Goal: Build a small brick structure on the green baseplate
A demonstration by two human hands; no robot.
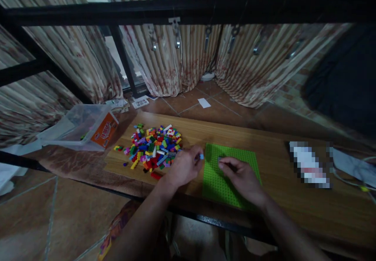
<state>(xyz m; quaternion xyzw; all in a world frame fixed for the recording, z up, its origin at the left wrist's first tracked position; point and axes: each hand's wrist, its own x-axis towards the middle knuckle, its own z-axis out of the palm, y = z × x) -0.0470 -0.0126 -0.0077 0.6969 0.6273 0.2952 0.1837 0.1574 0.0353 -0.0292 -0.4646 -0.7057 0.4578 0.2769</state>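
Between the brick pile and the baseplate, my left hand (188,166) is closed on a small light blue toy brick (201,156). My right hand (239,173) is over the green studded baseplate (214,190), its thumb and fingers pinching a small grey toy brick (219,159). Whether that grey brick touches the plate I cannot tell. To the left lies a loose pile of multicoloured toy bricks (152,145), partly behind my left hand. A red brick (156,175) rests near the table's front edge, beside my left wrist.
The long wooden table (273,202) carries a blurred-out pale object (310,165) and a white device with cables (352,167) on the right. Left of the table stands a clear plastic bin (79,125) with an orange label. A black metal bar (190,12) crosses above, hung with hooks.
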